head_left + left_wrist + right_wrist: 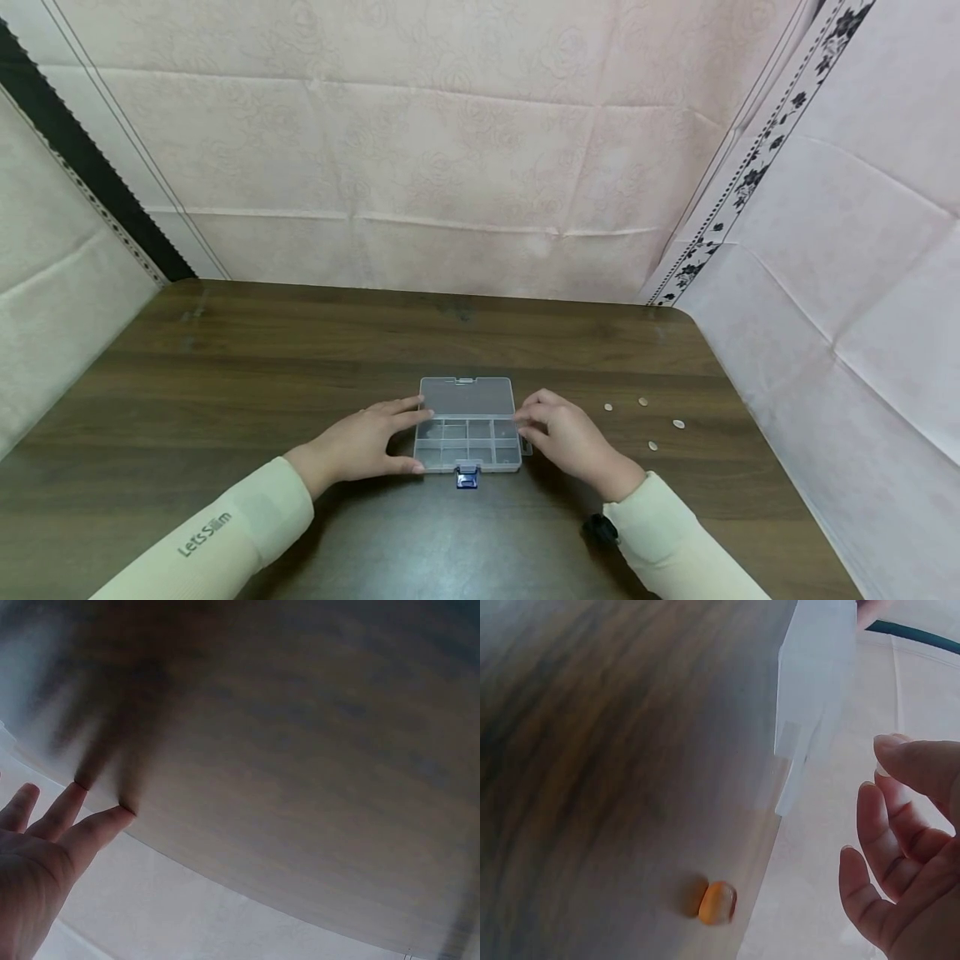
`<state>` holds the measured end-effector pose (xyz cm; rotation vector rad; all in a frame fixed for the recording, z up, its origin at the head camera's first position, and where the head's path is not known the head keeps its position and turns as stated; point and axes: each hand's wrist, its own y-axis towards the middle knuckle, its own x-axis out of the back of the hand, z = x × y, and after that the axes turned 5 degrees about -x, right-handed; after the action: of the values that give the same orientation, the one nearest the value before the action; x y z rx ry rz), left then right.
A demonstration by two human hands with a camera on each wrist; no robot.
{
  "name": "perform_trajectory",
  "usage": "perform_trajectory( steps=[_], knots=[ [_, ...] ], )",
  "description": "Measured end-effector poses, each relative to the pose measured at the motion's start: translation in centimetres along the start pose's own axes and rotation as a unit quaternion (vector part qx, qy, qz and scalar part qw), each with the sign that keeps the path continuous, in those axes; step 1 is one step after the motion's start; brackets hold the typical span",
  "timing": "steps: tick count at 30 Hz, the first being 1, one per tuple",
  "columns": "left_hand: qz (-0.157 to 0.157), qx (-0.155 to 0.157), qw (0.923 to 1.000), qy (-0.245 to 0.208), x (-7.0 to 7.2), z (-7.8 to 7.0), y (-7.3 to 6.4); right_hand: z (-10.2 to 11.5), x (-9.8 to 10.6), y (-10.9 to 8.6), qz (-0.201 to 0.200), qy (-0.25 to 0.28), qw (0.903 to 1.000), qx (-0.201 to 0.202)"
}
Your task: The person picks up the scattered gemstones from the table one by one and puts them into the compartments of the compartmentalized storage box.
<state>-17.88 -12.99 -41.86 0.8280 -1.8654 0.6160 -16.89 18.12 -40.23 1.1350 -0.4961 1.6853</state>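
A clear plastic compartment box (pixel 467 454) lies on the table with its lid (pixel 467 397) folded back. My left hand (pixel 367 442) is spread at its left side, fingertips right at the edge and thumb by the front corner. In the left wrist view the fingers (pixel 100 827) are fairly straight. My right hand (pixel 564 436) is by the box's right edge. Its thumb and index finger pinch a small whitish piece (pixel 882 771), mostly hidden by the fingertips; the other fingers are loosely bent. The box's compartments appear see-through, divided into two rows.
Several small pale oval pieces (pixel 652 446) lie scattered on the wooden table (pixel 262 375) right of the right hand. An orange, glossy rounded piece (pixel 718 903) shows in the right wrist view. A blue latch (pixel 467 478) sticks out at the box's front. Pale cloth (pixel 465 158) hangs behind the table.
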Motion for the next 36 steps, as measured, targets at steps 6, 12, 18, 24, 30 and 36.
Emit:
perform_trajectory(
  steps=[6,12,18,24,30,36],
  knots=[
    [0.001,0.003,1.0,-0.001,0.0,0.0,0.0,0.3,-0.4,0.4,0.016,0.01,0.9998,-0.003],
    [0.001,0.004,1.0,0.002,-0.1,0.1,0.0,0.3,-0.5,0.7,0.029,0.002,0.9995,-0.01],
    [0.002,0.002,1.0,-0.001,-0.1,0.0,0.0,0.5,-0.9,0.9,0.028,-0.016,0.9995,0.007],
    [0.0,0.001,1.0,-0.002,0.0,0.0,-0.1,0.7,-1.2,1.0,0.013,-0.052,0.9976,0.043],
    [0.0,0.002,1.0,-0.003,0.1,-0.1,-0.1,0.7,-1.4,1.0,0.002,-0.08,0.9946,0.066],
    [-0.001,0.003,1.0,-0.002,0.2,-0.1,-0.1,0.8,-1.5,1.1,-0.003,-0.088,0.9938,0.068]
  ],
)
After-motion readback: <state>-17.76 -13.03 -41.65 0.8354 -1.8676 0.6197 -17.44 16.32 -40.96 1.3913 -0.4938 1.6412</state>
